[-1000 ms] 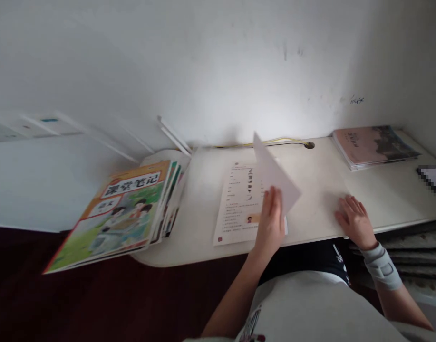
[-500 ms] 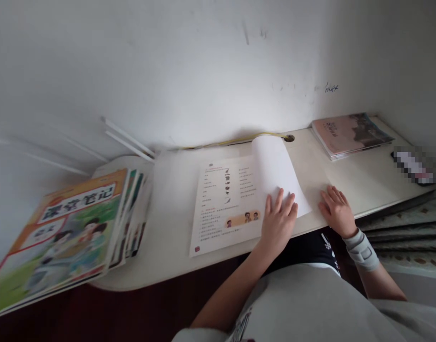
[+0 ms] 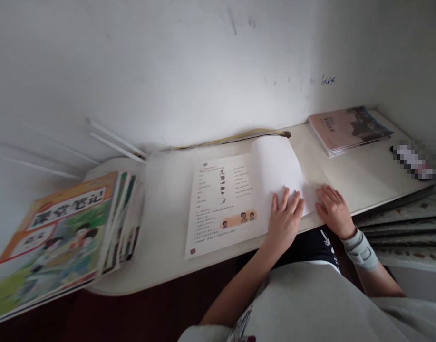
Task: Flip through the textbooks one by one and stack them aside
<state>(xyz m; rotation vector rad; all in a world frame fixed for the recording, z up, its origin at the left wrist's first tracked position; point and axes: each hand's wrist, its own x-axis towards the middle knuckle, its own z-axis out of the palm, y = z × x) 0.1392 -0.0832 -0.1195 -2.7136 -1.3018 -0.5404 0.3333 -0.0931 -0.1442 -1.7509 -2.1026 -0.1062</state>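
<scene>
A workbook (image 3: 218,218) lies open on the white desk (image 3: 157,247), its left page printed with text, small pictures and an orange cartoon strip. Its blank white right-hand page (image 3: 275,159) curves up along the fold. My left hand (image 3: 285,218) rests flat on the lower part of that blank page, fingers spread. To the right of the workbook, my right hand (image 3: 334,211) lies palm down near the desk's front edge, fingers stretched out and apart from the left hand. A grey band (image 3: 360,249) is around the right wrist.
A tall stack of books (image 3: 64,237) stands at the left, with a colourful cover on top. Several pink-covered booklets (image 3: 346,130) lie at the back right, beside a blurred-out phone-like object (image 3: 413,164). A yellow cable (image 3: 235,136) runs along the wall.
My left hand has slid slightly to the right across the blank page, nearer the right hand. The right hand has stayed nearly in place. The view has shifted a little.
</scene>
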